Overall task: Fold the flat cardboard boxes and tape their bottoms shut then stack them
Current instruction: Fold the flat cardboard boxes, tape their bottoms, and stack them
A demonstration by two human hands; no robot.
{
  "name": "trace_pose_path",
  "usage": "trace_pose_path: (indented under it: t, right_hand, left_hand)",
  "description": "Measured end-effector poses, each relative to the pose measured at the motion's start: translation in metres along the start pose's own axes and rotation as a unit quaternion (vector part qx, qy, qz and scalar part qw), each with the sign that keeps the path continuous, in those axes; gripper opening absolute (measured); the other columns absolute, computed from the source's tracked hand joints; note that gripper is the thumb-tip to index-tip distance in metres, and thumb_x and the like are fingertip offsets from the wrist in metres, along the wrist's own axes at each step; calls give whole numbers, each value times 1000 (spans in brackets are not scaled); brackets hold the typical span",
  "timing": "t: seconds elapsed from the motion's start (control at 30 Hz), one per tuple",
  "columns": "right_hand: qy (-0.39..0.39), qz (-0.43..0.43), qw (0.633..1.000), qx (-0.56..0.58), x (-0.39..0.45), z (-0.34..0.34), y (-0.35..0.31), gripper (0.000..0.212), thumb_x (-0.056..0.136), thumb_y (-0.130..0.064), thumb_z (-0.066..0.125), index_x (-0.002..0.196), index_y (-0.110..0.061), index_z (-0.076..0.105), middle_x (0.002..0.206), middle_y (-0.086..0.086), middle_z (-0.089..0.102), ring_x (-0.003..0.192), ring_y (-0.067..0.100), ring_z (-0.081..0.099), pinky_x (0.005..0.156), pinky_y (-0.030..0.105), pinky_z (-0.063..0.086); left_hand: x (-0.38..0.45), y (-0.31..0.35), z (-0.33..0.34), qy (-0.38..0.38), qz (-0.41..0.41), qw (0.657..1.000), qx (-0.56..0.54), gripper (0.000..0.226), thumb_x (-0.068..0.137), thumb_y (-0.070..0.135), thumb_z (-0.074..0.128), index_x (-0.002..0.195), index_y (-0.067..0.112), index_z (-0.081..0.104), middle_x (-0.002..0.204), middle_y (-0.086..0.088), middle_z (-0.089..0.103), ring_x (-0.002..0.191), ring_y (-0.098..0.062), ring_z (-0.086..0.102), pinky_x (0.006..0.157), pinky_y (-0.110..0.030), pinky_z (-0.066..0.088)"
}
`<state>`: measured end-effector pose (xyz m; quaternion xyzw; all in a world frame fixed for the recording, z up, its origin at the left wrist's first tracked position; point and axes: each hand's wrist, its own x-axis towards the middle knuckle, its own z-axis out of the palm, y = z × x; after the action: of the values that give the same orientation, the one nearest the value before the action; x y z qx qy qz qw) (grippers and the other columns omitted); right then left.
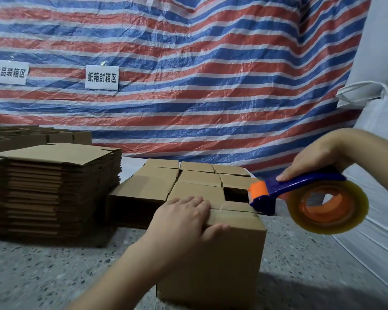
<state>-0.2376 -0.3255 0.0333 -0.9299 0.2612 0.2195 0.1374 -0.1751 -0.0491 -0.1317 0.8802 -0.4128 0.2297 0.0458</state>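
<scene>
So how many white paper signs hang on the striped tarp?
2: one sign at the far left edge, the other sign just right of it. None seem hidden.

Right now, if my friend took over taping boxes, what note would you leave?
Left hand presses flat on the cardboard box, thumb on its near side. Right hand grips the tape dispenser, its orange end by the box's far edge.
Flat boxes stacked left; folded boxes stand behind.
Done: flaps folded. Whether tape is on them I can't tell.
Left: tape, stack, then the flat pile.

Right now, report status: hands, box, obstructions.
Left hand pressing box top. Right hand grips tape dispenser at box's far edge. Nothing blocking the seam.
</scene>
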Motion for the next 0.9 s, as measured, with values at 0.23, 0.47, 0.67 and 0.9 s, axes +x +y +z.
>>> trace_pose_path:
  t: [0.23,0.47,0.67,0.9]
  right_hand:
    - [-17,-2,1000,19,10,16,11,85,60,-73,71,118,-10,69,95,8,74,82,19,69,80,30,54]
    - [-13,-14,999,42,14,19,17,89,57,-74,74,122,-14,67,102,8,74,88,20,68,81,30,55]
    - [-9,-35,998,53,17,23,24,93,57,-75,72,126,-13,64,114,15,74,88,20,69,82,31,55]
    - [-29,-30,997,63,0,5,43,83,63,-67,71,123,-10,66,107,11,75,87,19,69,79,30,54]
  left_hand:
    - [3,1,-5,-50,7,999,-15,74,91,75,15,156,39,6,160,8,29,147,-10,23,120,-33,17]
    - [29,45,-4,-63,41,996,-58,92,86,81,26,155,20,21,162,-2,20,149,-18,19,120,-38,10]
    - [37,58,12,-36,49,998,-5,75,90,75,28,140,20,41,141,-1,50,130,-21,46,111,-40,34]
    - [35,55,14,-9,58,998,-12,71,91,73,27,136,22,44,140,2,50,128,-17,46,109,-38,35]
